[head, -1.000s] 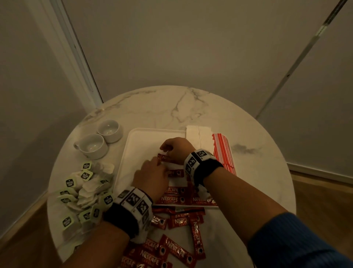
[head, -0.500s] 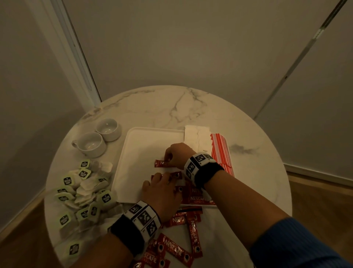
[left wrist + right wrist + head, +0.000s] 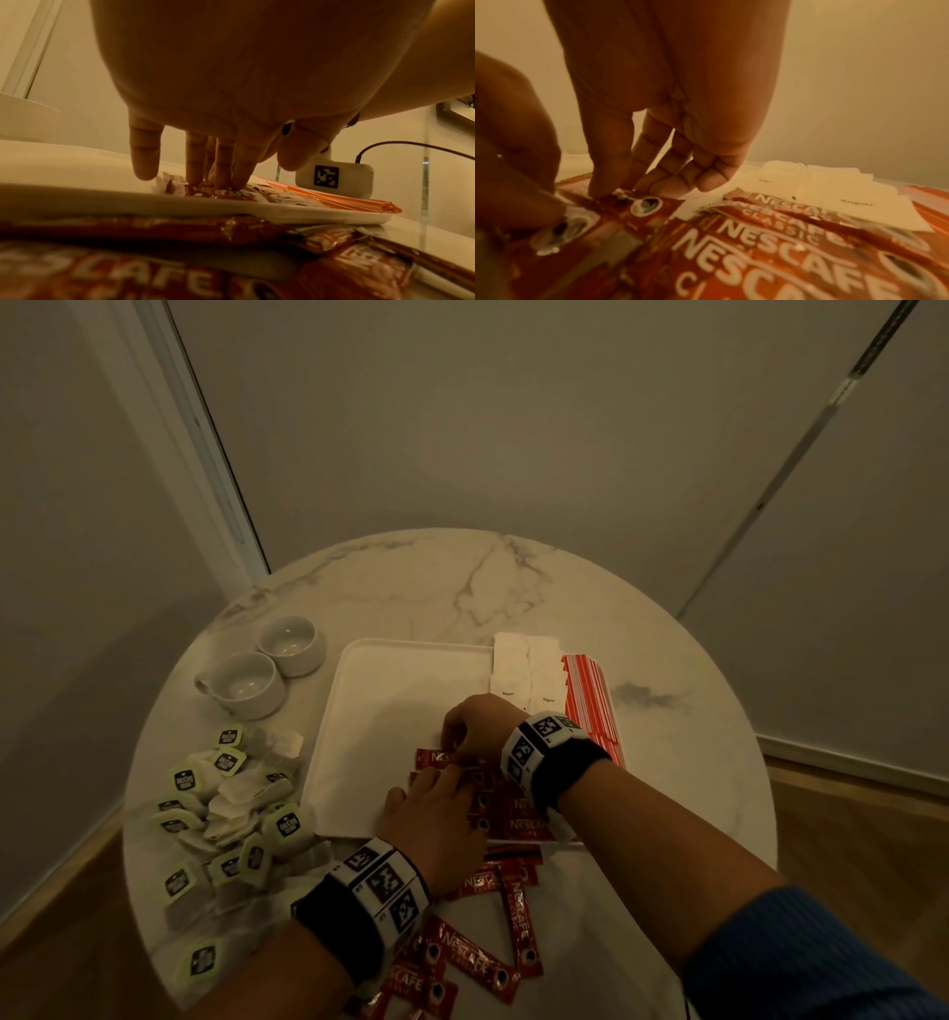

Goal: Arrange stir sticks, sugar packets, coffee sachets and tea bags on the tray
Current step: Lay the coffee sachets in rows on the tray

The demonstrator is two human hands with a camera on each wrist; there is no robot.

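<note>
Two hands work over a white tray (image 3: pixel 400 670) on a round marble table (image 3: pixel 667 762). Head view: left hand (image 3: pixel 436 819) lies flat, straight fingers pressing red coffee sachets (image 3: pixel 518 814) at the tray's near right. Right hand (image 3: pixel 480 724) pinches the end of one sachet (image 3: pixel 431 756) just above. Sugar packets (image 3: pixel 524 670) and red-striped stir sticks (image 3: pixel 590 695) lie along the tray's right side. Tea bags (image 3: pixel 231 814) are heaped on the table left of the tray, two white cups (image 3: pixel 267 667) beyond them, loose sachets (image 3: pixel 472 963) near the front edge.

Left wrist view: fingertips (image 3: pixel 221 178) rest straight on sachets on the tray, not curled round them; stir sticks at right.

Right wrist view: thumb and forefinger (image 3: pixel 605 182) nip a sachet's end; other fingers curl. Sugar packets behind.
</note>
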